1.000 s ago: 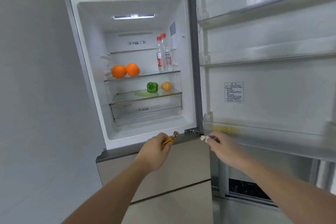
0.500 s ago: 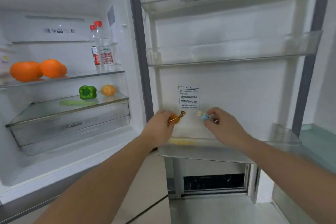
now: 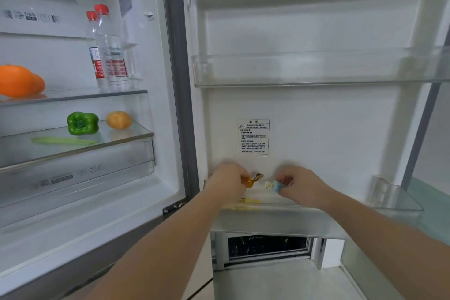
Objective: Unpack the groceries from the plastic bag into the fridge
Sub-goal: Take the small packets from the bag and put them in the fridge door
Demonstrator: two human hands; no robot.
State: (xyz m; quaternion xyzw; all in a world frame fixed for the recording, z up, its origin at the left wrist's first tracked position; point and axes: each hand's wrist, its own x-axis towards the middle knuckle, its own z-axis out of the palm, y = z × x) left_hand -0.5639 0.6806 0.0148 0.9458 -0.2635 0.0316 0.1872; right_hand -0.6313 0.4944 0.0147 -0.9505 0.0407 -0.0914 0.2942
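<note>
My left hand [image 3: 227, 181] pinches a small orange-gold wrapped candy [image 3: 252, 180] over the lowest door bin [image 3: 280, 221] of the open fridge. Close beside it, my right hand [image 3: 300, 187] pinches a small blue-and-white wrapped candy [image 3: 272, 185]. Both hands hover just above the bin's inside, in front of the white door panel with a warning label [image 3: 253, 136]. Something yellow [image 3: 248, 201] lies in the bin under my left hand. The plastic bag is not in view.
Inside the fridge: two oranges [image 3: 19, 81] and two water bottles [image 3: 108, 48] on the upper shelf, a green pepper [image 3: 82, 123], a potato [image 3: 119, 119] and a green stalk [image 3: 63, 141] on the glass shelf over the drawer [image 3: 80, 165]. Middle door bin [image 3: 316, 70] holds nothing visible.
My view has come closer to the fridge door. Both hands with their candies have moved in and down over the lowest door bin.
</note>
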